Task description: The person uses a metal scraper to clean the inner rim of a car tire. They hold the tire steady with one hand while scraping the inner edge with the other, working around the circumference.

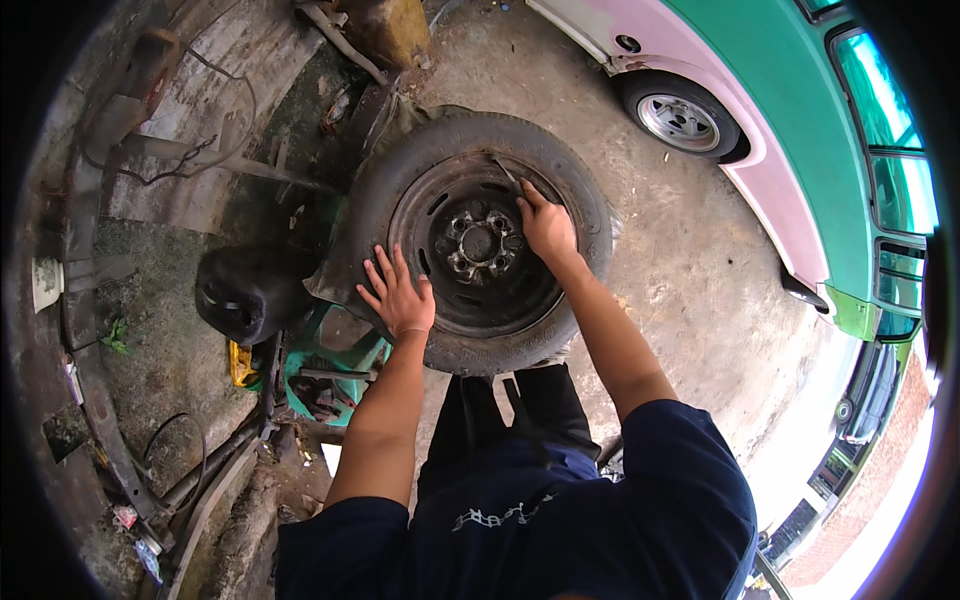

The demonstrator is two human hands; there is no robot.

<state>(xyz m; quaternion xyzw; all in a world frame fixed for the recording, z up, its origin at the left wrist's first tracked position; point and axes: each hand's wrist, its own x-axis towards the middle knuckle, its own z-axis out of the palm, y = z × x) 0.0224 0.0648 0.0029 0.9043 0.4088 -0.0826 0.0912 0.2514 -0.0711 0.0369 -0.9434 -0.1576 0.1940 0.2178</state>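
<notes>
A black tyre [370, 225] mounted on a dark, worn steel rim [470, 315] lies face up in front of me. Bolt holes ring the rim's rusty centre. My left hand [401, 295] rests with spread fingers on the tyre's left side, its fingertips near the rim edge. On the upper right of the wheel, my right hand [549, 228] is closed around a thin, blade-like hand tool [507, 174]. The tool's tip points up and left, at the border of rim and tyre. Its handle is mostly hidden in my fingers, so its exact kind is unclear.
Dark cloth [400, 122] shows beneath the wheel. To the left are a black moulded object [250, 295] and a teal container [300, 395] with metal pieces. A teal and pink vehicle [765, 190] stands at the upper right on the concrete floor [660, 240].
</notes>
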